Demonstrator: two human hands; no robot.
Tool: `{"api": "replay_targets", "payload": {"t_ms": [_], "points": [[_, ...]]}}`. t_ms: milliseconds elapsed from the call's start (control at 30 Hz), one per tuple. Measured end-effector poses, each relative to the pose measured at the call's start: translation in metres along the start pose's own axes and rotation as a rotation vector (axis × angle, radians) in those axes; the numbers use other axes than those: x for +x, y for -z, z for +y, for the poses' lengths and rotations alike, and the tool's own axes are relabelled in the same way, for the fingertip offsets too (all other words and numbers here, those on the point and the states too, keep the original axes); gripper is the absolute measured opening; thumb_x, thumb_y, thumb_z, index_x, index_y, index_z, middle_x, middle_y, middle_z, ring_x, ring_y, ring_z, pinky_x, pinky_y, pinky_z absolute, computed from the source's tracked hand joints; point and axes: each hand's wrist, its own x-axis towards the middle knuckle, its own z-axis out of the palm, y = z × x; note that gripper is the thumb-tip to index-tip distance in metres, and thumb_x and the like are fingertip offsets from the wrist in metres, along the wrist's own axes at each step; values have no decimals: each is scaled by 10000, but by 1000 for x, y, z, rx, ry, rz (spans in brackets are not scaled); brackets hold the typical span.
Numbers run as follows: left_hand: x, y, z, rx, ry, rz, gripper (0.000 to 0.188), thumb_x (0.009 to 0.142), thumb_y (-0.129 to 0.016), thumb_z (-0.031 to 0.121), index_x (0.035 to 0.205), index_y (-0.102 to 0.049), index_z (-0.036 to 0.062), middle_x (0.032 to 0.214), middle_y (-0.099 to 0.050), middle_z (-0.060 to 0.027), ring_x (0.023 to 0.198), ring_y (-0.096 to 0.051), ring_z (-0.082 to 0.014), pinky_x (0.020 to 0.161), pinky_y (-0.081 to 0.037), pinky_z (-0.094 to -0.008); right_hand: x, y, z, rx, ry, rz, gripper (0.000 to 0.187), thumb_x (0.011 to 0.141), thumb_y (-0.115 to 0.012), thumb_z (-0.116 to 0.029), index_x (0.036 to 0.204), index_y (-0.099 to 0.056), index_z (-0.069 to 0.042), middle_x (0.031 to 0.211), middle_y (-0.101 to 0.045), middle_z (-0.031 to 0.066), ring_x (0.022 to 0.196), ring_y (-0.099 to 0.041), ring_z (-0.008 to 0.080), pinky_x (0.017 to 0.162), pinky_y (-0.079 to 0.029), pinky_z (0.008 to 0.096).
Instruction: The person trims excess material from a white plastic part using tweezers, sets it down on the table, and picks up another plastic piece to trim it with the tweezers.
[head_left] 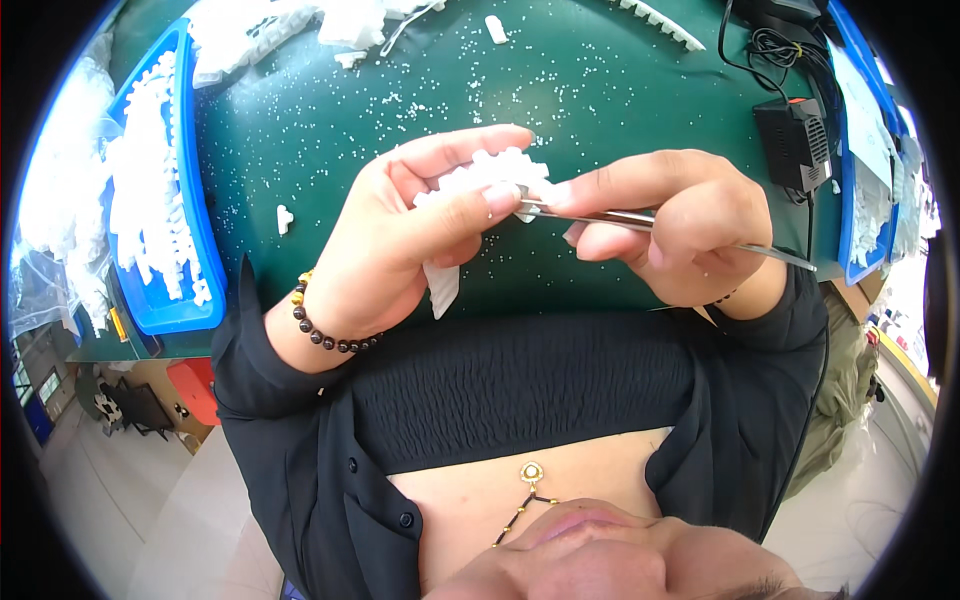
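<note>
In front of my chest, my left hand [392, 220] is closed around a white plastic part [488, 172] with a row of bumps along its far edge. The thumb presses on it, and a white flap [441, 288] hangs below the fingers. A slim metal tool [778, 256] lies across my right hand [695, 215], gripped between thumb and fingers. Its working end meets the white part beside my left thumb. The fingertips hide that end, so I cannot tell its exact shape.
White toothed parts fill a blue tray [207, 290] at the left. Small white crumbs litter the green mat [640, 110]. Loose white pieces lie beyond my hands. A black power adapter [793, 145] with coiled cable sits at the right, beside another blue tray [858, 262].
</note>
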Motion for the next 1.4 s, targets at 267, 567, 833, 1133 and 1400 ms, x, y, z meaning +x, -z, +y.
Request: {"api": "replay_targets", "payload": {"t_ms": [267,567,833,1133,1400], "points": [[-1,-1,0,33,18,29,492,851,-656,86,1310,-506,-9,941,-638,-3,577,-401,-1,497,-303,-150,8,15,-9,-62,-32,-128,279,878,-614,-5,949,-363,-104,1045,-612,306,862,-689,351,649,-595,305],[-1,0,0,24,32,-53,500,848,-637,90,1318,-497,-6,1025,-642,-26,595,-415,-2,507,-326,-155,5,2,2,-272,244,-77,187,719,-713,27,740,-539,-39,926,-660,227,634,-676,265,535,-560,301],[-3,-2,0,186,-160,55,457,806,-710,29,1234,-555,-11,1091,-653,-90,935,-623,-110,769,-495,-207,5,3,-7,-395,190,-55,184,702,-709,8,697,-534,-50,888,-664,201,616,-672,237,516,-554,288],[-4,-1,-4,265,-199,86,302,794,-739,18,1078,-640,-8,991,-677,-52,874,-631,-88,781,-515,-220,6,8,-9,-209,243,-146,311,809,-673,50,893,-400,-74,908,-641,269,666,-700,316,462,-545,313],[-4,-2,1,322,-132,52,335,783,-699,-44,1102,-600,-19,1016,-658,-80,915,-632,-133,824,-509,-261,11,11,-16,-282,188,-265,326,782,-687,69,871,-399,-56,966,-629,301,652,-693,290,439,-519,293]]}}
